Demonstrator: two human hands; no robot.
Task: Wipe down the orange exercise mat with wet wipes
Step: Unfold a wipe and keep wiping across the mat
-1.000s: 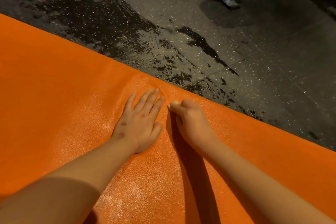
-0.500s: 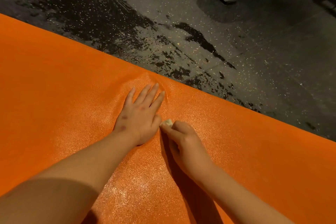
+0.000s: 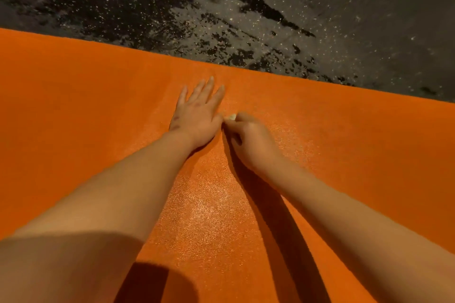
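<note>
Looking like a gym or workout room, seen at floor level. Dark grey rubber flooring with pale speckles (image 3: pixel 357 15) is filling the top of the view, the gym-tile kind. A big orange exercise mat with a fine pebbled surface (image 3: pixel 73 110) is lying flat on it and taking up the whole lower part, its straight edge running across the frame. Black wet-looking patches (image 3: pixel 110 12) are showing on the floor just past that edge. The bare left hand (image 3: pixel 197 115) is pressing flat on the mat and the right hand (image 3: pixel 251 140) is pinching a small white wipe (image 3: pixel 232 117) against it, which fits gym equipment cleaning. Lighting is looking dim and warm.
</note>
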